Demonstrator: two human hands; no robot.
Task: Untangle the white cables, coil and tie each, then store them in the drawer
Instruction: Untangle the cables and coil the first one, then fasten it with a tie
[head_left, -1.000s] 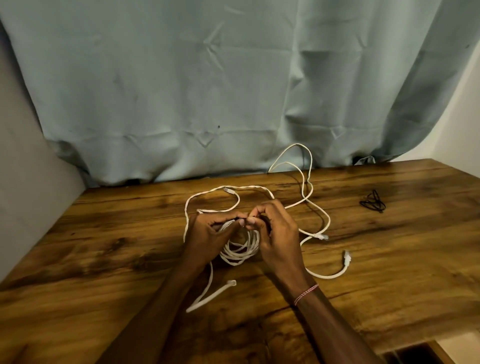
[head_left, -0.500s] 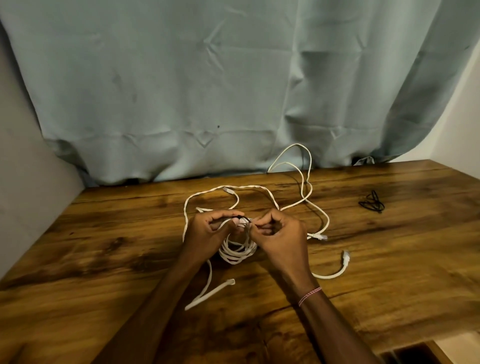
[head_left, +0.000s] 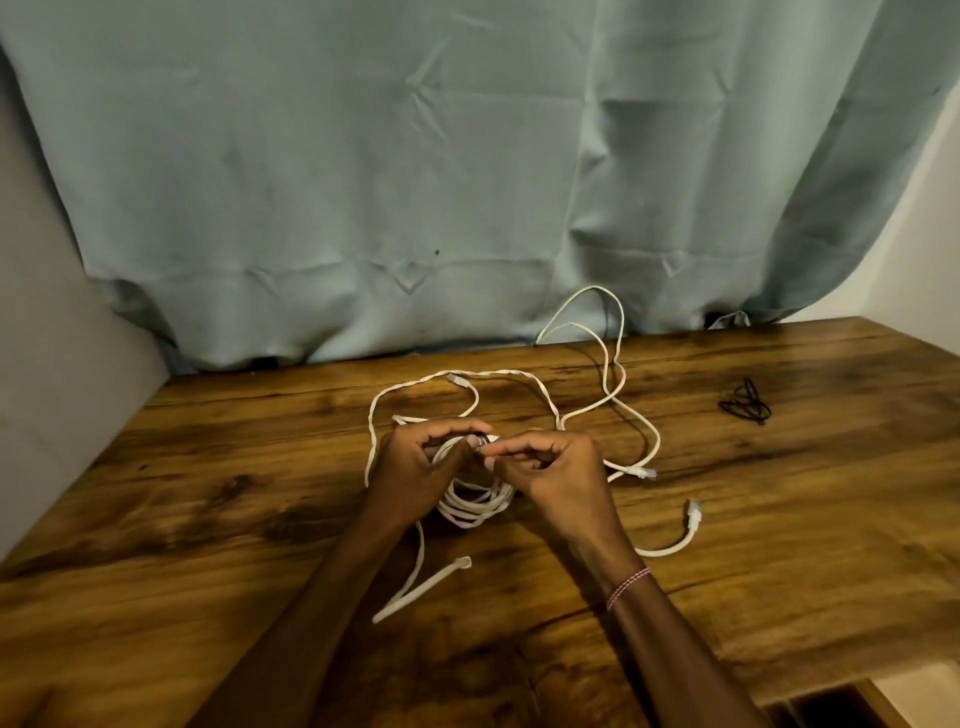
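Note:
A coil of white cable (head_left: 475, 506) sits on the wooden table (head_left: 208, 493) between my hands. My left hand (head_left: 421, 467) grips the top of the coil. My right hand (head_left: 556, 478) pinches something small and dark against the coil's top, right by my left thumb; I cannot tell what it is. Loose white cable (head_left: 613, 395) loops away towards the curtain, with plug ends (head_left: 693, 512) lying on the right. Another flat white cable end (head_left: 431, 584) trails towards me.
A small bundle of black ties (head_left: 745, 405) lies on the table at the far right. A grey-green curtain (head_left: 467, 182) hangs behind the table. A dark opening (head_left: 831, 709) shows under the table's front right edge.
My hands have drawn slightly apart at the top of the coil, and my right hand has shifted a little to the right. The loose cables lie as before.

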